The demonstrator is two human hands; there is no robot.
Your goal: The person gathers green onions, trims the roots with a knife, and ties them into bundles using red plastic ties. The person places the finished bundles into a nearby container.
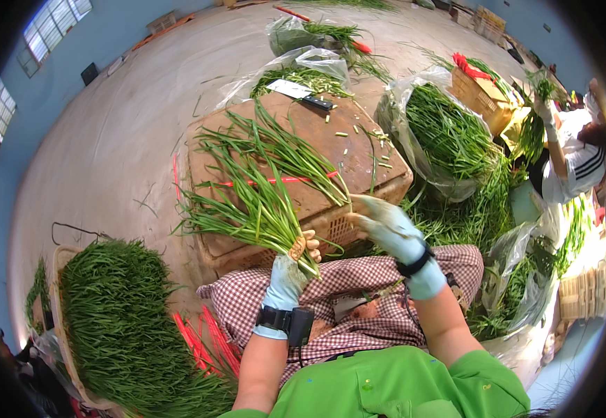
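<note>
My left hand (293,269), in a light blue glove with tan-stained fingers, is closed around the stem ends of a bunch of garlic chives (261,211). Its leaves fan out to the upper left over a brown board. On that board lies a second, looser bunch of leafy stalks (303,157), with a red tie strip (287,180) running across under the leaves. My gloved right hand (389,227) is at the stem ends of this second bunch, fingers apart. One thin stalk passes by its fingertips; whether they touch it is unclear.
The board (360,157) rests on a plastic crate (334,230). A knife (300,94) and cut stem pieces lie at its far edge. Left stands a crate of chives (120,313) beside red strips (209,339). Bagged chives (444,130) and another person (574,151) are at right.
</note>
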